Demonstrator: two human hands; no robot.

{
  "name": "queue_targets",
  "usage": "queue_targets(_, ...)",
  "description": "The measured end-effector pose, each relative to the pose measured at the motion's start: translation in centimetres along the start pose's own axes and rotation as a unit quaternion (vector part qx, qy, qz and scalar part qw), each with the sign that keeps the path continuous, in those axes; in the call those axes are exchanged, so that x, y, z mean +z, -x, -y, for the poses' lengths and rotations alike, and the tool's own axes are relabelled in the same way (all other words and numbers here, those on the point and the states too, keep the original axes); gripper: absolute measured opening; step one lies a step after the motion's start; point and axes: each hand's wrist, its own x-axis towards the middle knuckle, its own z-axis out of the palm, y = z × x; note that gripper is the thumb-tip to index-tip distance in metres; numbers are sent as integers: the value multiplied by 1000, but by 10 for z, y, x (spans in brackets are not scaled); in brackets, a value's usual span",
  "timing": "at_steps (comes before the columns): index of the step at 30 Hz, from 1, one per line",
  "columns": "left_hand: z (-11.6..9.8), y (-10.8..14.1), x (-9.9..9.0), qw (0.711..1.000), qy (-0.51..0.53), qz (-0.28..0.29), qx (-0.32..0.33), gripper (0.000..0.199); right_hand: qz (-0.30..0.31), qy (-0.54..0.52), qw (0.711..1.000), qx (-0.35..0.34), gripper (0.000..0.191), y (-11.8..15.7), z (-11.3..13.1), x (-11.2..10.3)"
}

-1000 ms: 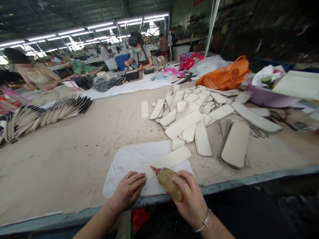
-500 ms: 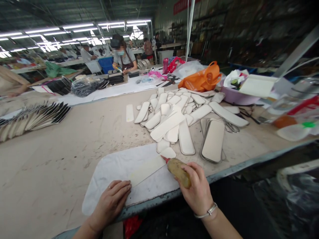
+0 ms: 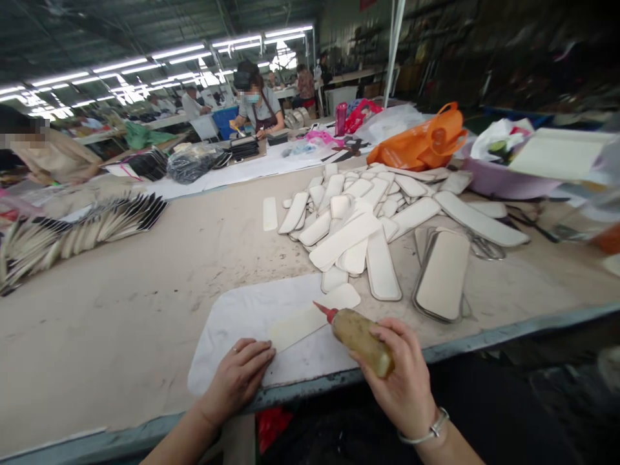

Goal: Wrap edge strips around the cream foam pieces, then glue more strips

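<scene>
My right hand (image 3: 404, 374) is wrapped round a squeeze bottle (image 3: 361, 336) of yellowish-brown liquid with a red pointed nozzle. The bottle is tilted, its tip over a pale, round-ended strip (image 3: 300, 323). My left hand (image 3: 242, 374) has its fingers together on the strip's near left end, holding it; the thumb is hidden. The strip lies slantwise on a white sheet (image 3: 213, 349) by the table's front edge. Beyond it is a heap of pale, round-ended pieces (image 3: 346, 242), many with dark rims. A neat stack of similar pieces (image 3: 443, 274) lies to the right.
An orange bag (image 3: 421, 145) and a purple basin (image 3: 504, 177) stand behind the heap. Scissors (image 3: 487, 248) lie right of the stack. Fanned-out pieces (image 3: 82, 232) cover the table's left side. Co-workers sit across the table (image 3: 259, 106) and at far left (image 3: 58, 155).
The view has swung left, so the table's things appear farther right. The bottle's nozzle has shifted back along the strip toward my left hand. Both hands keep their holds.
</scene>
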Motion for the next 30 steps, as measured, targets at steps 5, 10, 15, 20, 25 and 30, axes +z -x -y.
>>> queue_targets(5, -2, -1, -1, 1000, 8, 21, -20, 31, 111, -84, 990, -17, 38, 11, 27, 24)
queue_targets(10, -3, -2, -3, 1000, 11, 24, -15, 32, 152, -107, 982, -15, 39, 11, 38, 38)
queue_targets(15, -2, -2, -3, 999, 17, 23, -16, 32, 174, -96, 980, -15, 39, 12, 42, 35)
queue_targets(20, -1, -1, 0, 999, 24, 18, -18, 32, 179, -81, 980, -17, 41, 18, 44, 23)
queue_targets(25, -1, -2, 0, 1000, 19, 3, -6, 30, 166, -55, 985, -15, 41, 22, 36, 9)
queue_targets(30, -2, -6, -1, 1000, 10, -4, 5, 27, 114, -8, 993, -8, 39, 20, 18, -8)
